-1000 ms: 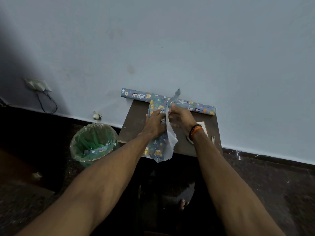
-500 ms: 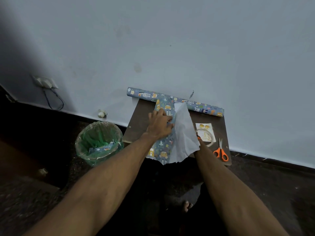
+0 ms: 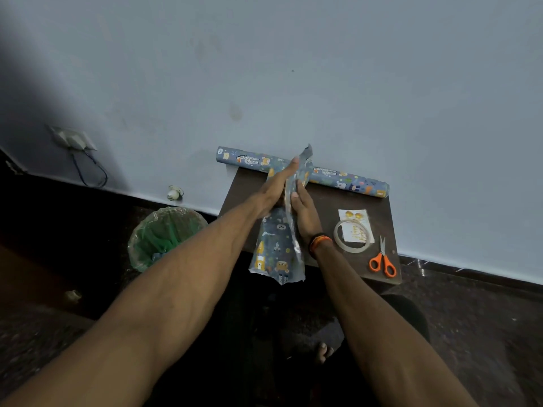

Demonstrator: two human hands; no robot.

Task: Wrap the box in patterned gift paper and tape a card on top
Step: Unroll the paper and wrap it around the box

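Change: gift paper (image 3: 279,245), white side flopped open 0.5 s ago, now raised & pressed together over box (hidden).
Worktop (image 3: 346,201): small, dark, against pale wall; paper roll (image 3: 346,179) at back, card (image 3: 357,227) under tape ring (image 3: 338,235), orange scissors (image 3: 383,261) at right.
Room: green bin (image 3: 164,236) on floor at left.
Grip: left hand (image 3: 276,189) & right hand (image 3: 302,207) flat, fingers straight, palms sandwiching paper.

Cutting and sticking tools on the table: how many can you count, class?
2. The tape roll lies on the card, right of the hands; the orange-handled scissors lie nearer, by the table's right edge. Others could be hidden under the paper.
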